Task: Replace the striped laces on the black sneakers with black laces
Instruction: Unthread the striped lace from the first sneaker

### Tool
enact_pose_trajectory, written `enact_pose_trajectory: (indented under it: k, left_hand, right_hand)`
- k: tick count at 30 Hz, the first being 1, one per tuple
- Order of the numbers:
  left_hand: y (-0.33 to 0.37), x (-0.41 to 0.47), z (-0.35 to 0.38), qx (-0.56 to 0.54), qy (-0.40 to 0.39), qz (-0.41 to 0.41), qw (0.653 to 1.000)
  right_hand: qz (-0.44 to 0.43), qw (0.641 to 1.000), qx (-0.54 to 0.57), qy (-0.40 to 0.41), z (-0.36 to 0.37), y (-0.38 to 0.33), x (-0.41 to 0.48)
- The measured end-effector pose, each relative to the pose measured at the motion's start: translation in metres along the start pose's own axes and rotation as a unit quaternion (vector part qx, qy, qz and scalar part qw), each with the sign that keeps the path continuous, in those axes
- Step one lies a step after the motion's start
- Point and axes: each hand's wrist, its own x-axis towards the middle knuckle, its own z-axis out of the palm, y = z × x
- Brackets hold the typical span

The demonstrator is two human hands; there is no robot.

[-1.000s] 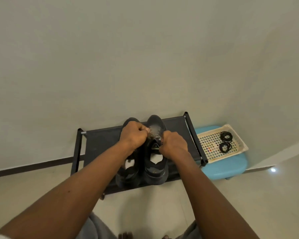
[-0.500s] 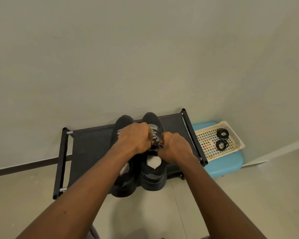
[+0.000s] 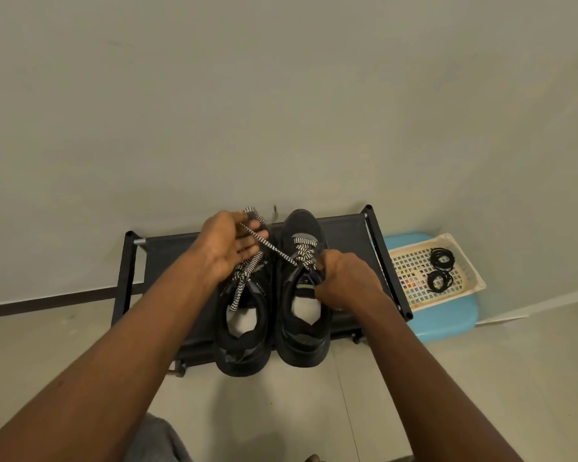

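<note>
Two sneakers [image 3: 301, 345] are set on a rack [image 3: 167, 258]; to its right, laces [image 3: 439, 281] are kept in a basket [image 3: 474, 282] on a stool [image 3: 447, 323].

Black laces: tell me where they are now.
In the head view, the black laces lie coiled in the cream basket on the blue stool, right of the shoe rack.

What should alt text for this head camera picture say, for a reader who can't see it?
A person's left hand holds a striped lace taut from the right sneaker, which the right hand grips, on a black shoe rack. Coiled black laces lie in a basket nearby.
</note>
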Motion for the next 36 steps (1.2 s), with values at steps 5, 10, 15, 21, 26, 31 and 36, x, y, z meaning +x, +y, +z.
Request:
enact_pose_trajectory:
  k: [5, 10, 15, 21, 26, 31, 36]
  left_hand:
    - [-0.003, 0.0, 0.009, -0.05, -0.033, 0.004, 0.998]
    - [-0.017, 0.002, 0.012, 0.484, 0.077, 0.211, 0.846]
    - [-0.021, -0.005, 0.023, 0.626, -0.004, 0.213, 0.75]
    - [-0.033, -0.01, 0.03, 0.626, -0.051, 0.198, 0.753]
    - [-0.041, -0.008, 0.027, 0.595, -0.026, 0.218, 0.773]
    - [-0.054, -0.011, 0.023, 0.578, 0.015, 0.231, 0.783]
    - [-0.056, -0.027, 0.03, 0.648, 0.01, 0.204, 0.734]
  right_hand:
    - [-0.003, 1.0, 0.0, -0.002, 0.002, 0.0, 0.001]
    - [-0.011, 0.999, 0.002, 0.038, 0.008, -0.005, 0.003]
    - [-0.022, 0.998, 0.0, 0.057, 0.009, -0.006, 0.007]
    - [-0.067, 0.99, -0.055, 0.113, 0.022, -0.015, 0.008]
    - [-0.046, 0.995, 0.011, 0.082, 0.01, -0.013, 0.012]
    - [-0.047, 0.996, 0.026, 0.074, 0.008, -0.015, 0.015]
    - [-0.033, 0.995, -0.016, 0.088, 0.007, -0.022, 0.013]
